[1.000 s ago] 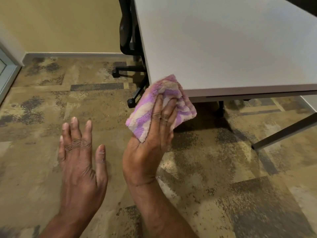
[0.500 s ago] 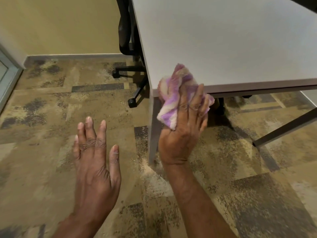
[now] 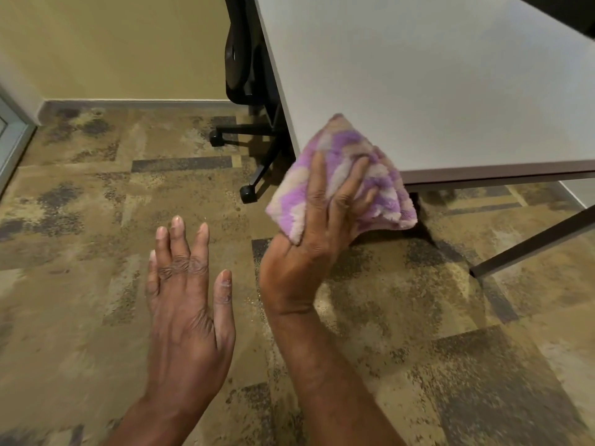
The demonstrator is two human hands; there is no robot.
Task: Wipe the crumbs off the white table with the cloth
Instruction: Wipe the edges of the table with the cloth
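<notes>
The white table (image 3: 434,75) fills the upper right, its near left corner just behind the cloth. A fluffy purple, pink and white cloth (image 3: 341,156) is bunched in my right hand (image 3: 309,252), held in the air at that corner, over the table's edge. My left hand (image 3: 186,304) hovers flat over the floor to the left, fingers apart, holding nothing. Fine pale crumbs speckle the carpet (image 3: 254,300) between my two wrists. I see no crumbs on the visible tabletop.
A black office chair (image 3: 244,75) stands at the table's left side, its wheeled base (image 3: 248,193) on the patterned brown carpet. A dark table leg brace (image 3: 531,239) slants down at the right. A yellow wall (image 3: 112,43) and a door frame (image 3: 13,143) close the left.
My right hand with the cloth has swung back and forth at the table corner, and the cloth has spread out more. My left hand drifted right and stays flat.
</notes>
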